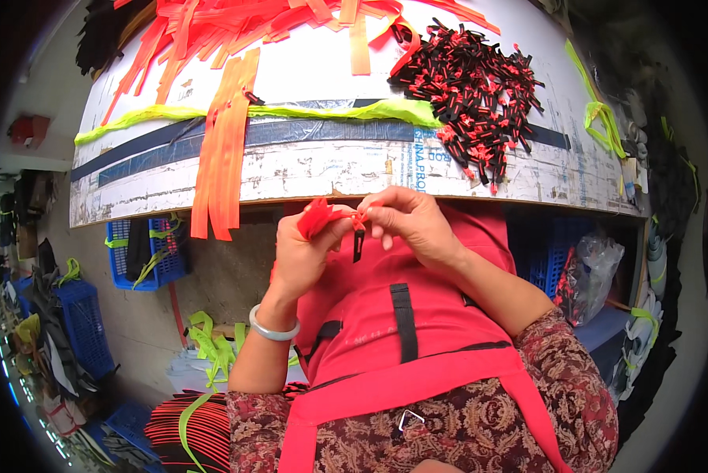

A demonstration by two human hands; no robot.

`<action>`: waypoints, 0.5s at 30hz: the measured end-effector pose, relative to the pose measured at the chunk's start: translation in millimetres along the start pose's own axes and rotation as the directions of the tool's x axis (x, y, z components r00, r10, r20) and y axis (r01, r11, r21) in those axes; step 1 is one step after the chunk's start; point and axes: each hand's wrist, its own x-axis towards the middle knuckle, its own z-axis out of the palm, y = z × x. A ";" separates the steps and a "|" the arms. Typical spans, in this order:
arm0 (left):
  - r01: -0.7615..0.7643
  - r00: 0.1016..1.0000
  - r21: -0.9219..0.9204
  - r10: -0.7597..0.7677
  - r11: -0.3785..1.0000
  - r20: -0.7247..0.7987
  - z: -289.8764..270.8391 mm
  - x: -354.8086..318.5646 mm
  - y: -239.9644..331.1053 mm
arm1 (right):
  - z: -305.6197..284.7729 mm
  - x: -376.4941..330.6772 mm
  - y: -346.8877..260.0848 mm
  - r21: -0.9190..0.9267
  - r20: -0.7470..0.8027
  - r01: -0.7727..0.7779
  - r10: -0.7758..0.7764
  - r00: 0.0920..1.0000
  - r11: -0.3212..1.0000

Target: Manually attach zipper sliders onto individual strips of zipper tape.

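Both my hands meet in front of my body, just off the table's near edge. My left hand (300,254) is closed around a bunched piece of red fabric-like material (316,217), its thumb pointing toward the right hand. My right hand (418,225) pinches a red cord end between thumb and fingers. From the red material between the hands a black zipper pull (358,246) dangles. A large pile of black zipper pulls with red cords (476,87) lies on the table at the right. Orange-red zipper strips (229,150) hang over the near edge at the left.
More orange-red strips (243,24) heap at the far side of the white table (306,169). A yellow-green strip (330,110) runs across it. Blue baskets (143,252) stand below at the left, and a clear plastic bag (594,276) sits under the table at the right.
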 end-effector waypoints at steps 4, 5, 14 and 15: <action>0.169 0.985 -0.286 -0.157 0.943 0.064 -11.9 -0.8 0.5 | 4.5 -2.7 -15.1 -0.062 0.123 0.131 -0.123 0.985 0.989; 0.207 0.978 -0.302 -0.191 0.930 0.084 -13.8 -1.3 -0.4 | 7.1 -5.1 -18.3 -0.063 0.155 0.121 -0.110 0.982 0.991; 0.288 0.954 -0.287 -0.250 0.914 0.163 -18.6 -4.1 3.6 | 16.5 -11.5 -26.6 -0.117 0.122 -0.054 0.068 0.990 0.992; 0.289 0.954 -0.286 -0.251 0.914 0.163 -19.3 -3.9 3.7 | 16.5 -11.1 -26.1 -0.124 0.125 -0.056 0.071 0.990 0.991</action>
